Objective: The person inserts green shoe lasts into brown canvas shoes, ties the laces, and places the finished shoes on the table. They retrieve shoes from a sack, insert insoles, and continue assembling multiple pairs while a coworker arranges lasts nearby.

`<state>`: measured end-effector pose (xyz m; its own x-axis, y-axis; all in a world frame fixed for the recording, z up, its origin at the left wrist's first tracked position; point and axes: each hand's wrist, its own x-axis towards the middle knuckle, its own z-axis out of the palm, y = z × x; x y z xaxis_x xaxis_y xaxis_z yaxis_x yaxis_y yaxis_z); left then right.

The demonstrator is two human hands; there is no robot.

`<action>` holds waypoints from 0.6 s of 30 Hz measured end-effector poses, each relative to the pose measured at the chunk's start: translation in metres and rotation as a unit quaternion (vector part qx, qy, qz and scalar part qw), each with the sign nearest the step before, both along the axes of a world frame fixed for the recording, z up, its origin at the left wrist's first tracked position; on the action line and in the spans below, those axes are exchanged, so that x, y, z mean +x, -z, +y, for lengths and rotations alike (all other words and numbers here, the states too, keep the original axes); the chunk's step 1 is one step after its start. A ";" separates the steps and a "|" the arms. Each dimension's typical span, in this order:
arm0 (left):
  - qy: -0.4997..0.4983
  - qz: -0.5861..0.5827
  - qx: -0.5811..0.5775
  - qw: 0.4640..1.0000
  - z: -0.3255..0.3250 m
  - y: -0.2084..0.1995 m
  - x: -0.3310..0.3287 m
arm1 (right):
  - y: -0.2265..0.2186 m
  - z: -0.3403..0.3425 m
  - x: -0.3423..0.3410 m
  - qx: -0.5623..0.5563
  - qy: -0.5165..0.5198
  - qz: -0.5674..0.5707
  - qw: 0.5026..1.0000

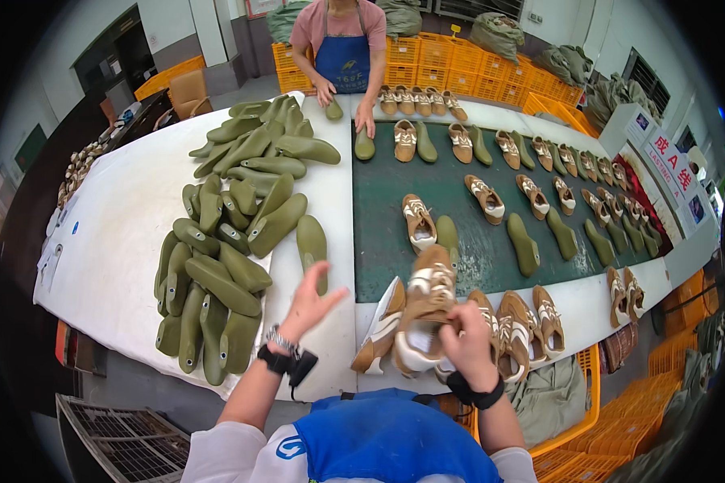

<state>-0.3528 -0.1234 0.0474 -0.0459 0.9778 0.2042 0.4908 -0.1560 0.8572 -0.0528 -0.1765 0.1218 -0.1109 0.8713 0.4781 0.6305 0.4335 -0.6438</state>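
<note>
Head cam view: my right hand (469,342) is wrapped around a tan and white sneaker (424,310), holding it up over the near edge of the white table (121,241), toe pointing down toward me. My left hand (308,304) is empty, fingers spread wide, hovering just beside the closest olive green shoe last (312,244) without touching it. Left of that sits the big pile of green lasts (229,233). More finished sneakers (532,322) lie bunched right by my right hand, touching each other. Beyond them the dark green belt (475,233) carries sneakers paired with lasts. At the far end a coworker in a blue apron (342,60) has 1 hand (366,122) on a last (364,146). Orange crates (459,68) are stacked behind them.
</note>
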 end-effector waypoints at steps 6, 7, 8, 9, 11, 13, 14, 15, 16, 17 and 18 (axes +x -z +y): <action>-0.087 0.136 -0.243 0.956 0.079 0.085 -0.043 | 0.000 -0.023 0.056 0.006 0.103 0.010 0.995; -0.080 0.153 -0.213 0.962 0.088 0.091 -0.037 | 0.000 -0.029 0.062 -0.003 0.119 -0.001 0.993; -0.083 0.166 -0.200 0.962 0.096 0.095 -0.023 | 0.001 -0.034 0.066 -0.004 0.131 0.003 0.991; -0.088 0.180 -0.196 0.960 0.102 0.098 -0.008 | 0.003 -0.039 0.069 -0.020 0.145 0.012 0.989; -0.056 0.237 -0.152 0.958 0.116 0.094 0.023 | 0.007 -0.044 0.072 -0.039 0.152 0.002 0.988; 0.002 0.332 -0.149 0.931 0.136 0.088 0.050 | 0.010 -0.047 0.073 -0.047 0.155 -0.002 0.987; 0.031 0.350 -0.141 0.926 0.147 0.086 0.061 | 0.011 -0.049 0.070 -0.042 0.154 -0.002 0.987; 0.041 0.376 -0.121 0.918 0.157 0.085 0.073 | 0.012 -0.051 0.069 -0.060 0.156 0.002 0.986; 0.040 0.376 -0.169 0.910 0.164 0.085 0.085 | 0.012 -0.053 0.068 -0.057 0.164 -0.009 0.985; 0.038 0.343 -0.258 0.902 0.165 0.088 0.094 | 0.012 -0.056 0.067 -0.040 0.167 -0.003 0.985; 0.043 0.322 -0.268 0.907 0.171 0.089 0.099 | 0.011 -0.059 0.067 -0.049 0.173 0.003 0.984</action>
